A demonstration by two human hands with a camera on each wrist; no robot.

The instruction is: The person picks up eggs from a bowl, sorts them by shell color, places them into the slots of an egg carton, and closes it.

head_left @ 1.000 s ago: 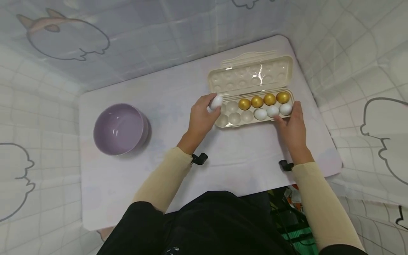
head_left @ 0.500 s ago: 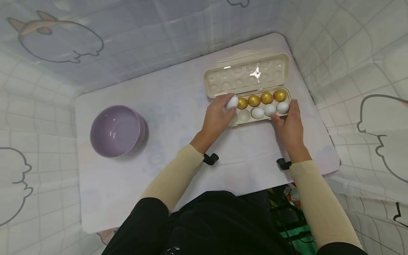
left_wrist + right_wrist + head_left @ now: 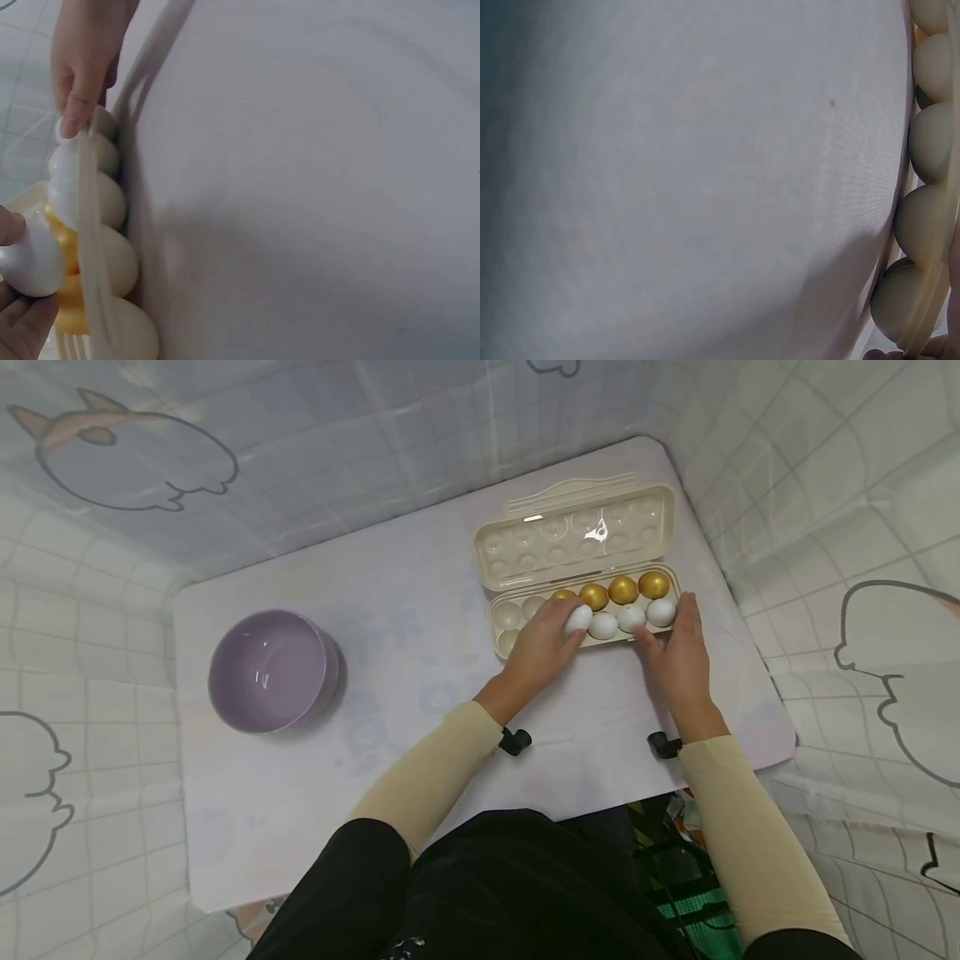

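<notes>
A cream egg carton (image 3: 497, 612) lies open on the table, its lid (image 3: 574, 534) folded back. The back row holds gold eggs (image 3: 623, 588), the front row white eggs (image 3: 632, 618). My left hand (image 3: 547, 647) pinches a white egg (image 3: 577, 618) over the front row, beside the other white eggs; the left wrist view shows that egg (image 3: 30, 262) between my fingertips above the carton (image 3: 94, 247). My right hand (image 3: 678, 652) rests with straight fingers against the carton's front right edge, and its fingers (image 3: 79, 90) appear in the left wrist view touching the rim.
A purple bowl (image 3: 267, 670) stands at the left of the white table (image 3: 390, 635). Tiled fabric walls with cartoon outlines surround the table. The right wrist view shows bare tablecloth (image 3: 690, 180) and the carton's cup undersides (image 3: 930, 150).
My left hand has carried the white egg rightwards from the carton's left end to the front row, beside the other white eggs. The right hand has stayed at the carton's right edge.
</notes>
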